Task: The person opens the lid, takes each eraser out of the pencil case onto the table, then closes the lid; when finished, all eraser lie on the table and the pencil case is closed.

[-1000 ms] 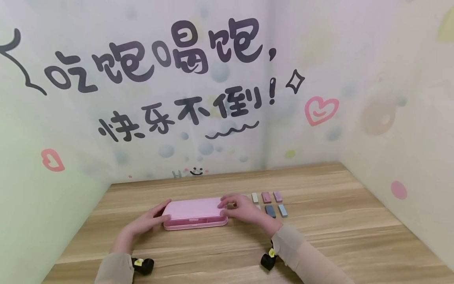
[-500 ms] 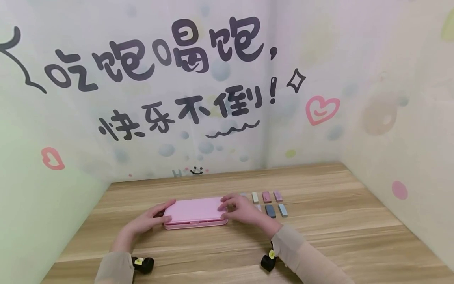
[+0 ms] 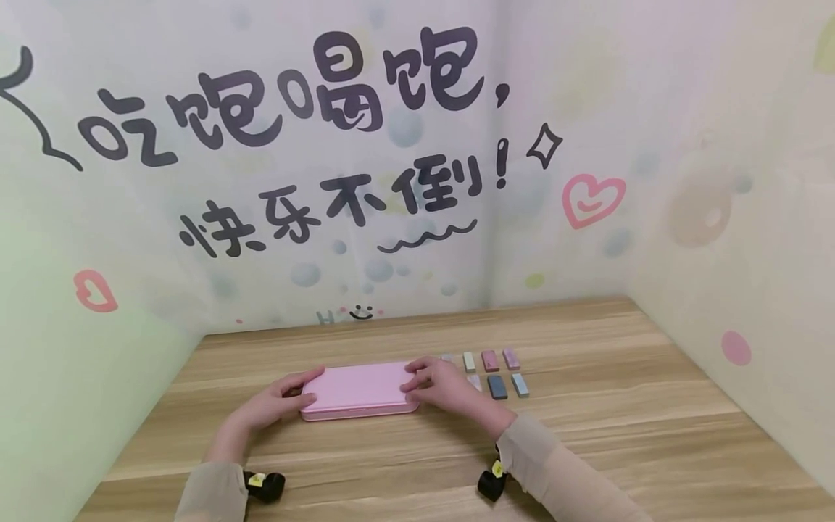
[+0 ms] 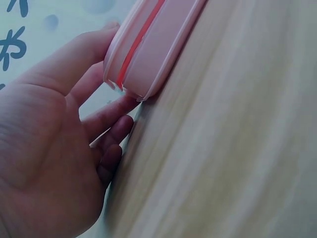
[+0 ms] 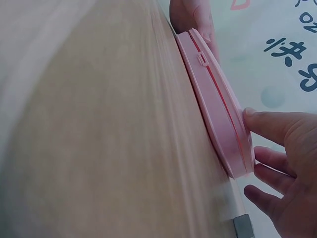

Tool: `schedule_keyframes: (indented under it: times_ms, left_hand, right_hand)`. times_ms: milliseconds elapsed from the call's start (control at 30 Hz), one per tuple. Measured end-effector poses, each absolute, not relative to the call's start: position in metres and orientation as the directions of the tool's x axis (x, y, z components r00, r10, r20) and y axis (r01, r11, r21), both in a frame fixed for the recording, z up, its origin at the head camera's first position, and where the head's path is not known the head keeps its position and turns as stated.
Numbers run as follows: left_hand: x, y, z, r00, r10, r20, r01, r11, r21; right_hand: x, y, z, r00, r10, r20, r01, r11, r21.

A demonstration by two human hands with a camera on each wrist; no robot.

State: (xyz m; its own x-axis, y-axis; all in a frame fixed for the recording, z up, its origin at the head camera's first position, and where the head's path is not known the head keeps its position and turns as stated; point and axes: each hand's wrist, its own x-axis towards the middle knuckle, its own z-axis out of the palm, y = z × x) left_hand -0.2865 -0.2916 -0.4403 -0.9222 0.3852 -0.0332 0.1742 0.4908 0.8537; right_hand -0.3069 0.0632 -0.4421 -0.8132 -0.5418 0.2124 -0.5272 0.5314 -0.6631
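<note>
A pink plastic pencil case lies flat on the table, its lid down over the base. My left hand holds its left end, thumb on the lid's edge and fingers around the end. At the opposite end my right hand grips the case, thumb against the lid and fingertips at the end wall. A narrow red seam between lid and base shows in both wrist views. On the front side sits a small latch; whether it is fastened I cannot tell. The inside is hidden.
Several small coloured blocks stand in two rows right of the case, among them a dark blue block, a dark pink block and a light blue block. My right hand partly covers the rows. A printed cloth wall borders the wooden table.
The pencil case's lid has come down from partly raised to resting on the base. Both hands have stayed at its two ends, lowering slightly with the lid.
</note>
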Motion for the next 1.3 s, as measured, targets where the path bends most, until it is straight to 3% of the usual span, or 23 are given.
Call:
schedule_keyframes:
  times_ms: [967,1300]
  left_hand:
    - [-0.285,-0.295,-0.445,-0.914,0.404,-0.032,0.184,0.485,0.855]
    - [-0.287,-0.296,-0.423,-0.943,0.33,-0.052,0.15,0.557,0.817]
  right_hand:
    - [-0.304,0.062,-0.441,-0.815,-0.545,0.198,-0.514,0.522,-0.68]
    - [-0.313,0.079,-0.428,-0.804,-0.558,0.206,-0.517,0.485,-0.705]
